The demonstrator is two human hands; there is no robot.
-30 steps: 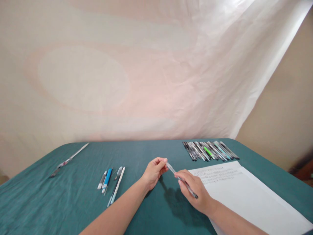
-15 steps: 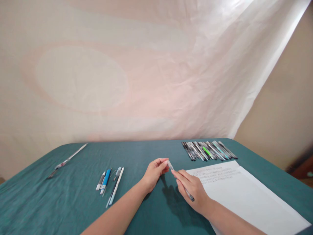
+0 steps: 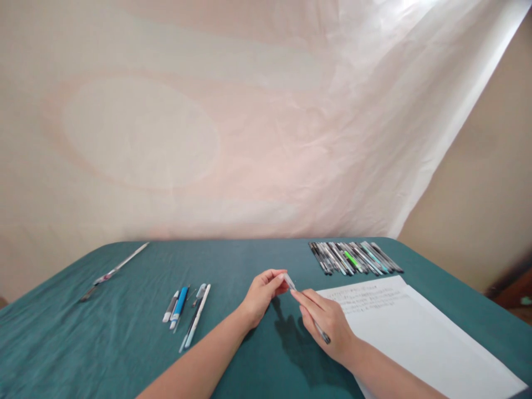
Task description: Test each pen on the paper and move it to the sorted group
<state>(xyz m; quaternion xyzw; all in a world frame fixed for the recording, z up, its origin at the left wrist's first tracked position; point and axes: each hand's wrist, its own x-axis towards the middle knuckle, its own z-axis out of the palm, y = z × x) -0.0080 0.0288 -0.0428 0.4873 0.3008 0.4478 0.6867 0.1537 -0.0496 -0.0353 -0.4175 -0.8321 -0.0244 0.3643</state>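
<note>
Over the middle of the green cloth, my left hand (image 3: 265, 293) pinches the far end of a clear pen cap (image 3: 290, 281) between thumb and fingers. My right hand (image 3: 326, 321) is closed round a slim pen (image 3: 323, 333), whose dark rear end sticks out below the palm. Cap and pen lie in one line, with the cap at the pen's front end; whether it is fully seated I cannot tell. Right beside my right forearm lie white paper sheets (image 3: 415, 338) with handwritten lines near the top.
A row of several pens (image 3: 355, 258) lies at the back right, one bright green. On the left are a blue correction pen or similar tube (image 3: 179, 307), a white pen (image 3: 198, 316) and smaller pieces. A long thin brush-like stick (image 3: 120, 267) rests farther left. A pale sheet (image 3: 249, 122) hangs behind the table.
</note>
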